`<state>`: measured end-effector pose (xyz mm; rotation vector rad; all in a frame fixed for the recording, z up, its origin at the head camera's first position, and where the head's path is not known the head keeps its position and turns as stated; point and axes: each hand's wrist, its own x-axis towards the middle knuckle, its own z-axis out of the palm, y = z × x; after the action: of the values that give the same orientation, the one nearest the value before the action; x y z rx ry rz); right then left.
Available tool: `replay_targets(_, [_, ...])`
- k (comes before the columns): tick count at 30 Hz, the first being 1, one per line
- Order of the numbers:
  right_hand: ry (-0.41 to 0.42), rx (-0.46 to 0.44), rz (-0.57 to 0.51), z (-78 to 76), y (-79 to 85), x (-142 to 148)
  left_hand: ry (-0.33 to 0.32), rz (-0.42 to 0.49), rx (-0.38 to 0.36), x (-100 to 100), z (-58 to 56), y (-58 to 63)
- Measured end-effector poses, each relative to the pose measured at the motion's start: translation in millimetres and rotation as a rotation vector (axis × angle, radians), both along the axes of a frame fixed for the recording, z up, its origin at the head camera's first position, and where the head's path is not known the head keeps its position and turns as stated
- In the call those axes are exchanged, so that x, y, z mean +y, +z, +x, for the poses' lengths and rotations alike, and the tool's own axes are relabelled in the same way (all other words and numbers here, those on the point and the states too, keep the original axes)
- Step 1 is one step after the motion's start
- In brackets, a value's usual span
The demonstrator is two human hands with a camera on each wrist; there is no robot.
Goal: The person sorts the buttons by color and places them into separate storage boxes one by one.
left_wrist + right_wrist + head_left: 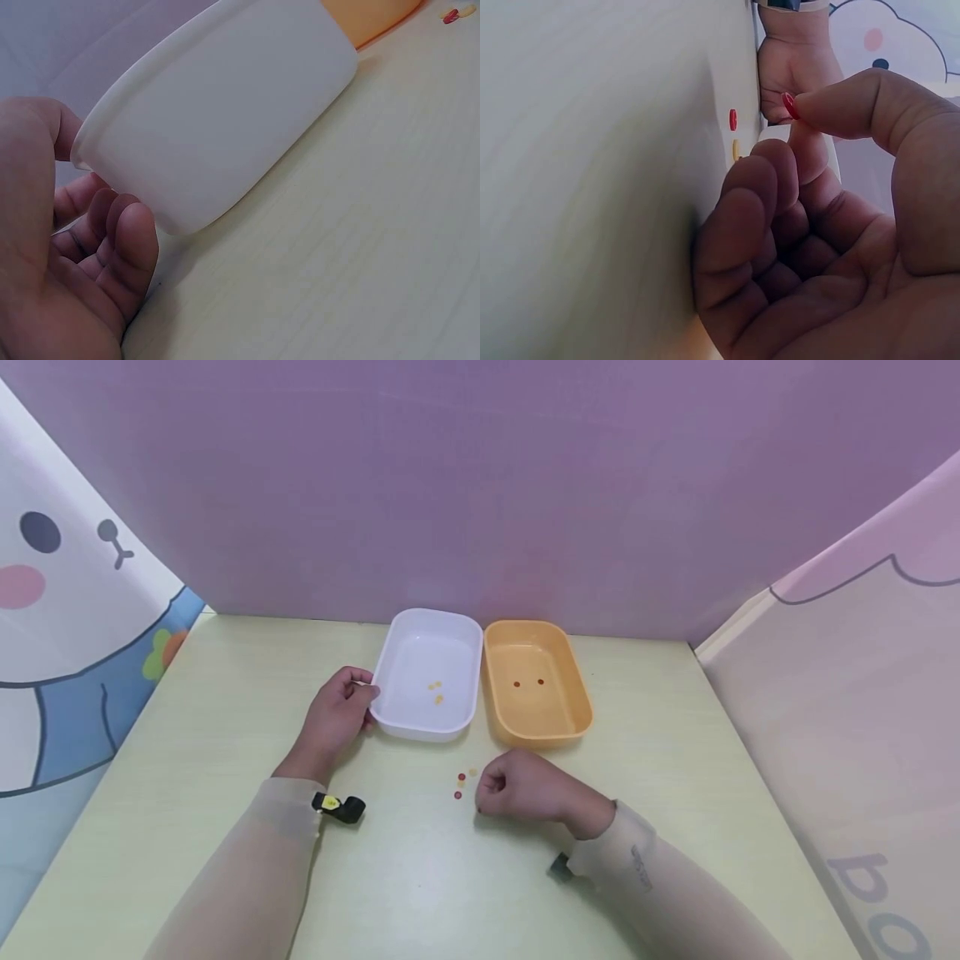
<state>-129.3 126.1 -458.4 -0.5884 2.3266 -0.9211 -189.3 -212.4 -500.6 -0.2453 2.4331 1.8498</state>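
My left hand (336, 714) holds the left rim of a white plastic tray (397, 647), and in the left wrist view its curled fingers (135, 236) lie against the outer wall. Between thumb and index finger, my right hand (525, 787) pinches a small red button (790, 106); the head view hides that button. Just left of this hand, two red buttons (458, 795) and two yellow buttons (473, 772) lie on the table. Several yellow buttons (439, 699) are in the white tray. An orange tray (536, 727) beside it contains two red buttons (541, 682).
Both trays stand side by side near the back of the pale table (405, 877). Behind them rises a purple wall (480, 493). Printed cloth panels (832, 693) flank the table on both sides.
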Motion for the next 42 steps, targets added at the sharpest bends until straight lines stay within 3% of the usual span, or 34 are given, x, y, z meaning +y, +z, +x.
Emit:
replay_targets(15, [0.005,0.012,0.013,-2.4,4.8,1,-0.014,-0.004,0.015,-1,-1.8,-2.2])
replay_targets(31, [-0.032,0.057,-0.001,-14.3,34.4,9,-0.021,0.024,0.022,-1,-2.0,-3.4])
replay_targets(42, [-0.104,0.023,-0.058,-26.9,52.2,17,-0.017,0.025,0.013,-2,-3.8,-4.7])
